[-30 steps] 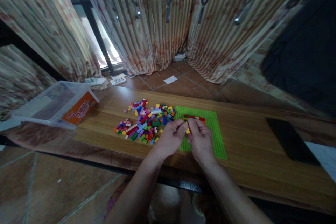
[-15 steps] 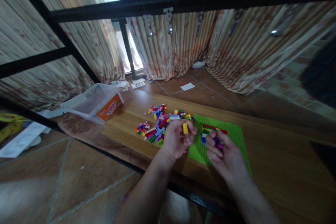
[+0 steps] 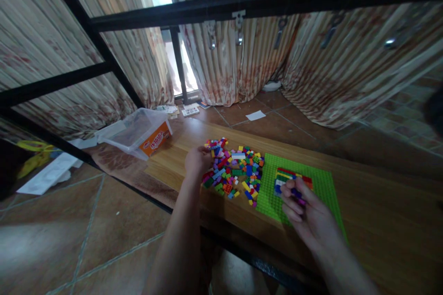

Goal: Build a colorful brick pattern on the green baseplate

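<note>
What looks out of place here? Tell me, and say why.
A white sheet of paper lies by itself on the floor beyond the table, as if dropped. The loose bricks are spread beside the green baseplate, perhaps deliberately; no damage is apparent.

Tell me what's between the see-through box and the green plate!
In the head view, going from the clear box: some wooden tabletop, the left hand, then colourful bricks, right beside the green baseplate.
</note>
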`<move>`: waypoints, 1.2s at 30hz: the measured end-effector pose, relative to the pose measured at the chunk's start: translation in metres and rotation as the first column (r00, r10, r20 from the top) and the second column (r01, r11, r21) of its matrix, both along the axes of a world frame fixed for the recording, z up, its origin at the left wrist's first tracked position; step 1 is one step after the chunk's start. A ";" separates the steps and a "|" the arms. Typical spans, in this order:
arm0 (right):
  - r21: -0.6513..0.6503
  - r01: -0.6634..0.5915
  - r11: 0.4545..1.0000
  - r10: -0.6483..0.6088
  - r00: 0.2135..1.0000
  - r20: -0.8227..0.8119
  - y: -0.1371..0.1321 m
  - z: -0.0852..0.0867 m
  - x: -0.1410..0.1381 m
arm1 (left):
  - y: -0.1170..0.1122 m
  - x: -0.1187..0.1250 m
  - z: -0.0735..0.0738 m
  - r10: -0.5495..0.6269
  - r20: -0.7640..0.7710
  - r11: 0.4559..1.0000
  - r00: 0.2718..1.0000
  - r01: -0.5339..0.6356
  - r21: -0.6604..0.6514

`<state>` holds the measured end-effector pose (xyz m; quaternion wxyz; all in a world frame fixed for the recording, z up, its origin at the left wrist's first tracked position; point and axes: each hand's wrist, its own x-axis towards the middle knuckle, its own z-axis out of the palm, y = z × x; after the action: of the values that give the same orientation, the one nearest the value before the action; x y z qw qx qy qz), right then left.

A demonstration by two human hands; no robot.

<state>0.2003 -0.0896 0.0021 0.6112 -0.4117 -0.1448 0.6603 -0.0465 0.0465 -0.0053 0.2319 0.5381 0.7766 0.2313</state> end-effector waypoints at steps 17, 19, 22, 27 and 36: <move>-0.017 -0.005 1.000 0.005 1.000 0.004 -0.001 -0.002 0.001 | -0.003 0.011 -0.001 -0.142 -0.217 0.989 0.966 0.132 -0.059; -0.030 -0.001 1.000 0.001 1.000 -0.003 -0.001 -0.002 0.000 | -0.004 0.012 0.000 -0.139 -0.237 0.990 0.961 0.126 -0.069; -0.045 0.000 0.999 -0.001 1.000 -0.018 -0.001 -0.001 0.000 | -0.004 0.012 0.001 -0.137 -0.248 0.989 0.959 0.121 -0.081; -0.047 -0.002 0.999 0.001 1.000 -0.020 -0.001 0.001 -0.001 | -0.003 0.007 0.000 -0.182 -0.196 0.982 0.963 0.169 -0.083; -0.037 -0.005 0.999 0.005 1.000 0.008 -0.001 -0.002 -0.003 | -0.002 0.003 -0.003 -0.210 -0.201 0.977 0.957 0.197 -0.081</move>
<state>0.1969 -0.0909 -0.0004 0.6012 -0.4254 -0.1359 0.6626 -0.0430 0.0442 -0.0085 0.1880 0.6291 0.7438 0.1252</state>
